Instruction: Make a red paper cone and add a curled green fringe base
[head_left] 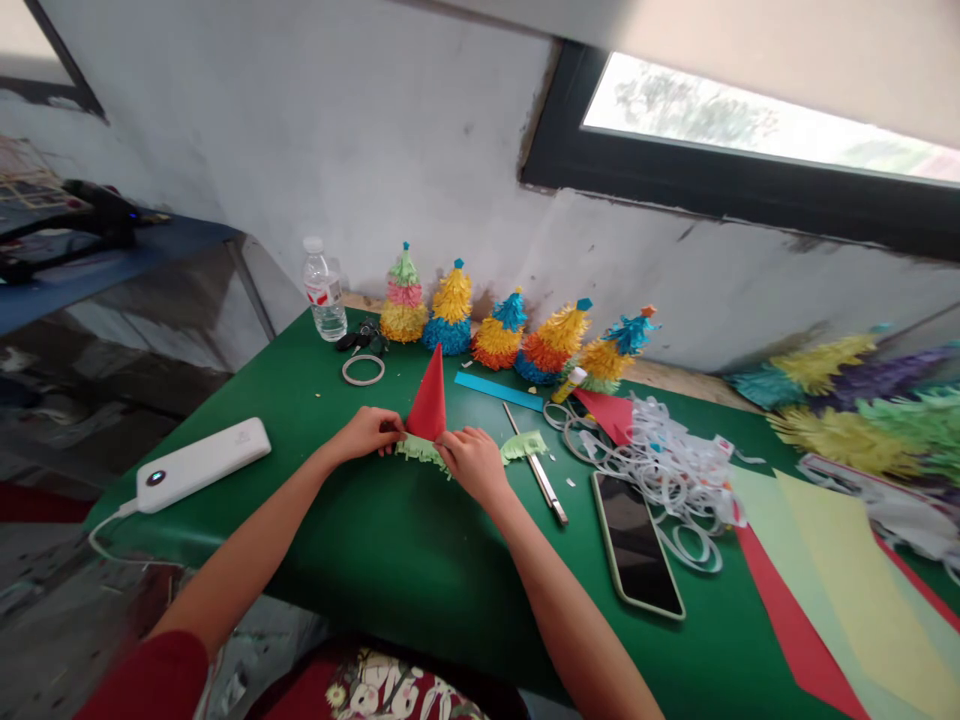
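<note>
A red paper cone (428,402) stands upright on the green table between my hands. Around its front base runs a light green fringed paper strip (421,453), whose loose end trails out to the right. My left hand (369,432) pinches the strip's left end beside the cone. On the other side, my right hand (474,460) grips the strip near the cone's lower right edge and hides part of it. A utility knife (547,488) lies just right of that hand, and a blue paper strip (498,390) lies behind it.
Several fringed paper trees (452,308) line the wall, near a water bottle (324,290). To the right are a tangle of white strips (675,450), a phone (637,545) and coloured paper sheets (840,560). A white power bank (202,465) with a cable lies left.
</note>
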